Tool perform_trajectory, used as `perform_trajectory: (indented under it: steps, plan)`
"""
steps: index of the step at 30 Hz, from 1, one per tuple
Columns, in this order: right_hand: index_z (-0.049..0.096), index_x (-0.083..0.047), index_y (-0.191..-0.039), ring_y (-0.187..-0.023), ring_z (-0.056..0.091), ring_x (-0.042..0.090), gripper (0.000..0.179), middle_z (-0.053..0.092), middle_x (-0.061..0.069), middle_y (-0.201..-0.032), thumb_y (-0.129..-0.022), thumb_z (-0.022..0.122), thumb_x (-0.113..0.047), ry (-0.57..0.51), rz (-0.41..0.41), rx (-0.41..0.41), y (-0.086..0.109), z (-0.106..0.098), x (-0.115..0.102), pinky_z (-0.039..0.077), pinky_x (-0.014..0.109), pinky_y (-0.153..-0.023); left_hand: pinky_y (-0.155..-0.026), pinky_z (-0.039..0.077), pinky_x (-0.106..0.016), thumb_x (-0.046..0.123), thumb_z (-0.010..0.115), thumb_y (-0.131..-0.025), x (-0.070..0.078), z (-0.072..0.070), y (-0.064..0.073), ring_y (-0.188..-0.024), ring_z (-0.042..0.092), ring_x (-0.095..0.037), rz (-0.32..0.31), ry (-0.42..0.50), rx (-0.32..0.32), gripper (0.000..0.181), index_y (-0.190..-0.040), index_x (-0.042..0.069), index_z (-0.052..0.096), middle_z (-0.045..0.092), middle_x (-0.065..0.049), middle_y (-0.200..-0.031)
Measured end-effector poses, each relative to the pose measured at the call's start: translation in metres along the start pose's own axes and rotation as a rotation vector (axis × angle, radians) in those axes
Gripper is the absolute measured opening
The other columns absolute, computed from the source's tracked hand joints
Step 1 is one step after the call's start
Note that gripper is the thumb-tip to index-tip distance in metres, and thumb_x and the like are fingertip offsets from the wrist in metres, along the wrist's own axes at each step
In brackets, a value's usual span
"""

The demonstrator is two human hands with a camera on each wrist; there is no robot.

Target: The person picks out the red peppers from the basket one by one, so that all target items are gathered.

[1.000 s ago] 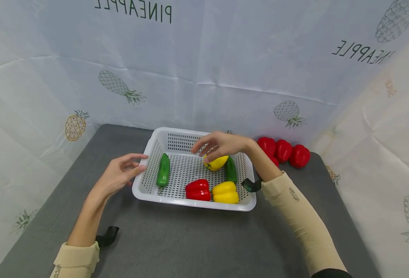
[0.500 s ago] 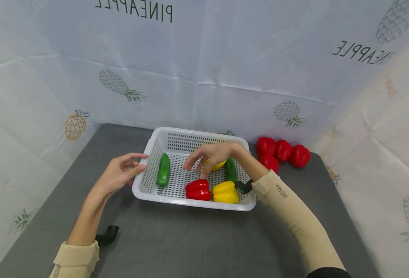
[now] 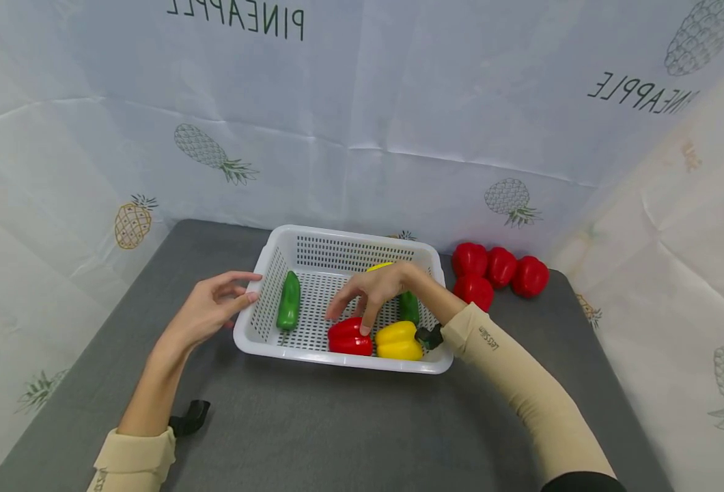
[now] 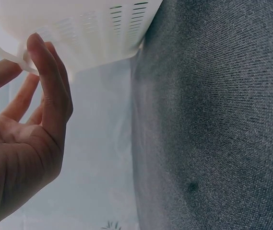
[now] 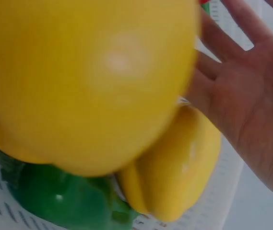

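Note:
My left hand (image 3: 211, 307) holds the left rim of a white perforated plastic basket (image 3: 343, 364), thumb and fingers on either side of the edge (image 4: 28, 67). Over the basket, my right hand (image 3: 377, 290) reaches down to a red bell pepper (image 3: 346, 338), its thumb against the pepper's right side and the other fingers near its back left. Its fingertips are hidden in the right wrist view, where a yellow bell pepper (image 5: 88, 72) fills the foreground. That same yellow pepper lies just right of the red one in the head view.
Also inside the basket are a long green pepper (image 3: 289, 301) at left, another green pepper (image 3: 408, 307) and a second yellow pepper (image 5: 184, 163) at right. Several red bell peppers (image 3: 531, 276) cluster on the grey tabletop (image 3: 313, 430) behind right. Pineapple-print cloth (image 3: 350, 89) hangs behind.
My right hand has come forward and down from over the rear yellow pepper to the red bell pepper. The left hand and the basket have stayed in place.

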State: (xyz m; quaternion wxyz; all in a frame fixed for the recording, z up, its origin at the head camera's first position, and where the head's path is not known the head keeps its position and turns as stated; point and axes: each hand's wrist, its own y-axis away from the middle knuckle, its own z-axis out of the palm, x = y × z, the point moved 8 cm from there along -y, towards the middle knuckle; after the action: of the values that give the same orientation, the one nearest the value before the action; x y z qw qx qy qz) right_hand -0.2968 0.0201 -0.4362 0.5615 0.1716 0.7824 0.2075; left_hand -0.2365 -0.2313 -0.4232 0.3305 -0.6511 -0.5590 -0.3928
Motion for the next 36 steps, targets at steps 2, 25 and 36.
perform_trajectory:
  steps: [2,25,36]
  plan:
    - [0.056,-0.007,-0.156,-0.144,0.056,0.021,0.072,0.058,0.012,-0.161,-0.089,0.083,-0.006,-0.007,0.014,-0.003,0.000,0.002,0.003,0.053,0.045,-0.119,-0.065,0.062,-0.036,0.025,0.071,-0.107,0.000,0.000,0.000,-0.090,0.072,-0.009,-0.002,0.000,0.000,0.050,-0.152,0.007,0.059,0.075,-0.026,-0.120]
    - [0.055,-0.009,-0.156,-0.134,0.058,0.022,0.074,0.058,0.013,-0.156,-0.087,0.078,-0.009,0.018,0.019,-0.038,-0.001,0.007,0.003,0.059,0.035,-0.109,-0.064,0.062,-0.036,0.025,0.072,-0.107,0.000,0.000,0.000,-0.092,0.072,-0.014,-0.009,0.009,0.000,0.050,-0.152,0.007,0.059,0.073,-0.027,-0.122]
    - [0.057,-0.006,-0.154,-0.138,0.058,0.025,0.074,0.059,0.013,-0.156,-0.084,0.080,-0.006,0.004,-0.050,0.066,0.020,-0.006,-0.009,0.060,0.042,-0.109,-0.064,0.062,-0.037,0.026,0.071,-0.107,0.000,0.000,0.000,-0.090,0.072,-0.010,-0.003,0.009,-0.003,0.050,-0.152,0.007,0.059,0.073,-0.027,-0.121]
